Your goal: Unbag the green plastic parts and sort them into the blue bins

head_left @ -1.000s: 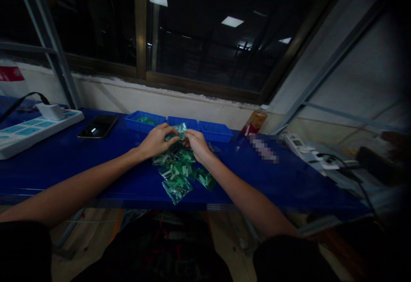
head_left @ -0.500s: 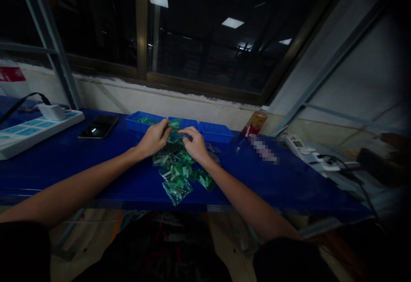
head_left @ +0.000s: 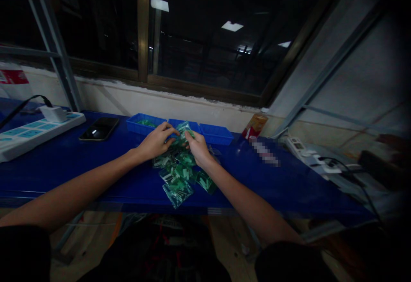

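My right hand (head_left: pixel 198 148) pinches a small clear plastic bag with green pieces (head_left: pixel 183 127), held up over the pile. Just to its left is my left hand (head_left: pixel 158 140), its thumb and fingers apart and curved toward the bag. No object shows between the left fingers. Beneath both hands lies a heap of similar small bags (head_left: pixel 178 171), green and see-through, spreading toward the table's front edge. Behind the hands stand a blue tray (head_left: pixel 133 124) with green pieces in it and another blue tray (head_left: pixel 215 134) on the right; a middle one is partly hidden.
On the blue table (head_left: pixel 112 162), a phone (head_left: pixel 99 129) and a white power strip (head_left: pixel 41 130) lie to the left. An orange and red packet (head_left: pixel 256 126) stands at the back right. A wall and window (head_left: pixel 208 51) rise behind. More plugs and cables (head_left: pixel 330 165) sit far right.
The bag, earlier between both hands, is now in my right hand and a little farther right. My left hand's fingers have spread away from it.
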`<state>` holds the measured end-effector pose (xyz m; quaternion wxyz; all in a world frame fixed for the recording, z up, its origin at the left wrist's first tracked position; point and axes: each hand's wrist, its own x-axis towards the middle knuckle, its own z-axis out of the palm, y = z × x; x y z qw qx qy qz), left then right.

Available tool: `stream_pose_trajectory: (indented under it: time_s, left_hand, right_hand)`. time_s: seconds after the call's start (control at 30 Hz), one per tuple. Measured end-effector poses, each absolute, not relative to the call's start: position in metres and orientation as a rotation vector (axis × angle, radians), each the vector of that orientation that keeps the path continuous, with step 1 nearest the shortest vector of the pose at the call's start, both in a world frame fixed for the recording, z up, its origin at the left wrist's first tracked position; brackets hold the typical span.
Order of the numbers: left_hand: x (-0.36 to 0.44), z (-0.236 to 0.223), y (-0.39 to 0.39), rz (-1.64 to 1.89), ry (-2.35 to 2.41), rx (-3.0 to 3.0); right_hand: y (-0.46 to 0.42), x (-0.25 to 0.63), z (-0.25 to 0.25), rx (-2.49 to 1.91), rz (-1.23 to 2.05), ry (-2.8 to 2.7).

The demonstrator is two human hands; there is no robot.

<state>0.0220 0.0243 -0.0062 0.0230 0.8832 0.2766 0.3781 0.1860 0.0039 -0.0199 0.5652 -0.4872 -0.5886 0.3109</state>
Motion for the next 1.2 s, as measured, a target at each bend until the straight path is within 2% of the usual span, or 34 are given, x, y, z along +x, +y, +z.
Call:
stream_pose_trajectory:
  time_s: [0.1,0.27,0.37,0.47,0.57,0.67,0.83,0.93,1.03,1.1,1.2]
  left_hand:
    - [0.022,-0.002,0.025,1.110,0.932,2.539]
    - [0.022,0.004,0.027,0.939,1.000,1.798]
    - [0.020,0.006,0.027,0.878,0.951,1.618]
    - [0.019,0.005,0.027,0.939,0.930,1.632]
    - [0.020,0.005,0.029,1.068,0.956,1.675]
    - [0.019,0.004,0.030,1.238,0.998,1.849]
    - [0.019,0.000,0.024,1.359,0.853,2.624]
    - [0.023,-0.004,0.020,1.294,0.727,2.800]
    - [0.026,-0.004,0.018,1.232,0.744,2.708]
    - [0.027,-0.001,0.019,1.194,0.840,2.427]
    - [0.025,0.004,0.022,1.068,0.938,1.784]
  right_hand:
    - [0.002,0.189,-0.018,-1.115,0.589,-1.478]
    - [-0.004,0.189,-0.014,-1.028,0.097,-1.826]
    - [-0.006,0.188,-0.014,-1.029,0.012,-1.873]
    - [-0.006,0.187,-0.014,-1.040,0.014,-1.880]
    - [-0.006,0.184,-0.014,-1.076,0.157,-1.830]
    - [-0.007,0.180,-0.012,-1.135,0.463,-1.707]
    - [-0.006,0.180,-0.010,-1.143,0.998,-1.363]
    - [-0.003,0.183,-0.012,-1.145,0.945,-1.335]
    - [-0.001,0.185,-0.014,-1.156,0.785,-1.378]
    - [-0.003,0.186,-0.015,-1.144,0.689,-1.410]
    - [-0.006,0.186,-0.016,-1.095,0.366,-1.642]
